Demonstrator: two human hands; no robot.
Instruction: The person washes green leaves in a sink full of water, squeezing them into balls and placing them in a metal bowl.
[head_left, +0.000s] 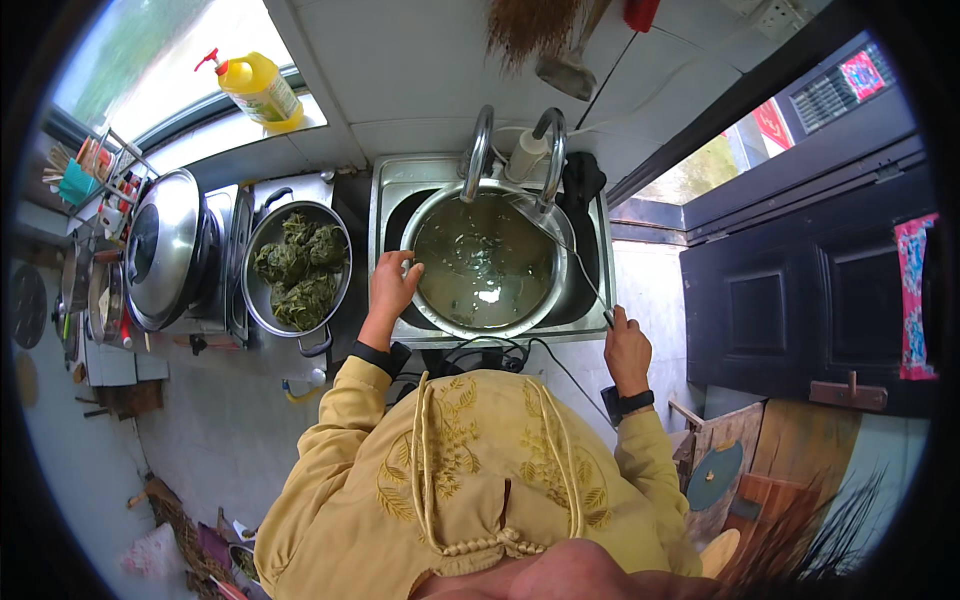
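Observation:
My left hand (389, 283) grips the left rim of a round metal basin (560, 281), thumb on the inner side. The basin sits in a stainless steel sink (381, 225) and holds murky greenish-brown water (480, 255) with ripples and small bits in it. My right hand (628, 351), to the right of the sink's front edge, is closed around the dark handle of a long thin-handled skimmer or strainer (534, 214). Its head lies at the basin's upper right, partly behind a faucet. Two curved chrome faucets (480, 142) arch over the basin's back rim.
Left of the sink, a two-handled metal pot (251, 300) holds several wilted dark-green leaf clumps (304, 300). Farther left stands a lidded wok (161, 247). A yellow pump bottle (262, 90) is on the windowsill. A black cloth (583, 180) hangs at the sink's back right. A dark door (757, 300) stands at right.

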